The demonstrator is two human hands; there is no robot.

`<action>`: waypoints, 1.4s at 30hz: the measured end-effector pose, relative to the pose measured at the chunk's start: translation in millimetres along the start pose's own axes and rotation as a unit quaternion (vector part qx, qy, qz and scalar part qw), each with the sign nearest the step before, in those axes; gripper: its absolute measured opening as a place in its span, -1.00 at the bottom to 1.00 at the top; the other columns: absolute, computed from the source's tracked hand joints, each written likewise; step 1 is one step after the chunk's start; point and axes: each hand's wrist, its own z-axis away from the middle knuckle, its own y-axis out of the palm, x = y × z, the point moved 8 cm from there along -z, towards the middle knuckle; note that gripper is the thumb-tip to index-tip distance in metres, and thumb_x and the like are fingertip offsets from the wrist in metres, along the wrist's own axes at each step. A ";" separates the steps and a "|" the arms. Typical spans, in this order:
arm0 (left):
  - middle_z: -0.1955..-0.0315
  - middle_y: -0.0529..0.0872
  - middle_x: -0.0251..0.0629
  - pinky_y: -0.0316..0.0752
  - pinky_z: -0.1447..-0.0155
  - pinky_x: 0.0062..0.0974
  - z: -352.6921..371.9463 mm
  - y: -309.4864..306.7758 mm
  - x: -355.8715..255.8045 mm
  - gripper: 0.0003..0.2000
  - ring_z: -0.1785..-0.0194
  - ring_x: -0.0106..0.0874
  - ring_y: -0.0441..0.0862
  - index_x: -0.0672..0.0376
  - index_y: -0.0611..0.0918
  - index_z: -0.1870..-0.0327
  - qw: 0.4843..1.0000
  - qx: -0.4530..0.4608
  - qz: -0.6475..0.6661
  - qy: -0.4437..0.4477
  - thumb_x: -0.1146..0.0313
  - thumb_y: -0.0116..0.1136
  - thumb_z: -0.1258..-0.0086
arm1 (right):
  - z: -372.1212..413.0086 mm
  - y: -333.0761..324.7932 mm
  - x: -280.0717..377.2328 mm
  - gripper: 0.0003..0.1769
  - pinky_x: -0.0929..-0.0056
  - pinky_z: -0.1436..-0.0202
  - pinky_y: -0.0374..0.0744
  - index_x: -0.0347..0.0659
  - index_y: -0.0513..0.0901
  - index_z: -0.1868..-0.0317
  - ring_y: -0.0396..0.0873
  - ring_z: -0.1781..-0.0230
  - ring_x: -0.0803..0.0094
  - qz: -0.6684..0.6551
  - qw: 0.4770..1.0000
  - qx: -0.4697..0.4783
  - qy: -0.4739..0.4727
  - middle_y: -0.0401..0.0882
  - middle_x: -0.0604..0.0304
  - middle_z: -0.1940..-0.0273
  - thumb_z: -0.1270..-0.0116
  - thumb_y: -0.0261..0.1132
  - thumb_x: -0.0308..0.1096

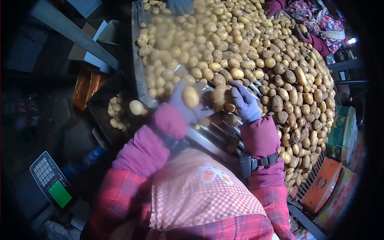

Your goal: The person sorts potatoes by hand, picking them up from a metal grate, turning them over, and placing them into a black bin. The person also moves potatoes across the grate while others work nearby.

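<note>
Spreading open above the rollers (218,135), left hand (180,103) meets a probably firm potato (190,97), best grabbed mid-body; right hand (247,105) grip unclear tbh.

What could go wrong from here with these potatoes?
The potato at the left hand could drop; its hold looks loose. Glove fingertips might catch between the metal bars below. The heap reaches close to the orange box, so potatoes may roll off that side.

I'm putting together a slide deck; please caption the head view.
Left hand and right hand among heaped potatoes, with a green-lit keypad display at lower left.
</note>
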 end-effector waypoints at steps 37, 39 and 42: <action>-0.24 0.40 -0.06 0.42 -0.16 0.23 224.2 -113.1 -91.7 -0.38 -0.23 0.01 0.44 -0.03 0.26 -0.37 0.962 -0.109 -0.023 0.248 -0.01 0.10 -0.33 | 55.5 19.6 -26.4 -0.52 0.43 -0.20 0.41 -0.33 0.34 -0.31 0.43 -0.14 0.39 0.039 0.985 0.166 0.000 0.47 0.12 -0.15 -0.45 0.09 -0.31; -0.20 0.42 -0.15 0.46 -0.17 0.10 253.4 -153.3 -106.6 -0.43 -0.21 -0.10 0.47 0.03 0.27 -0.36 0.944 -0.153 -0.061 0.287 0.10 0.08 -0.36 | 55.7 -11.2 -66.4 -0.54 0.39 -0.10 0.49 -0.35 0.40 -0.25 0.50 -0.06 0.34 0.142 0.977 0.151 -0.052 0.53 0.06 -0.07 -0.44 0.10 -0.28; -0.15 0.49 -0.19 0.46 -0.22 -0.23 284.7 -215.7 -123.7 -0.61 -0.17 -0.26 0.49 0.15 0.46 -0.22 0.816 -0.284 -0.398 0.309 0.33 0.08 -0.38 | 61.5 -20.2 -67.6 -0.50 0.41 -0.34 0.31 -0.38 0.31 -0.33 0.34 -0.29 0.36 0.338 0.911 0.210 -0.108 0.41 0.03 -0.25 -0.46 0.07 -0.32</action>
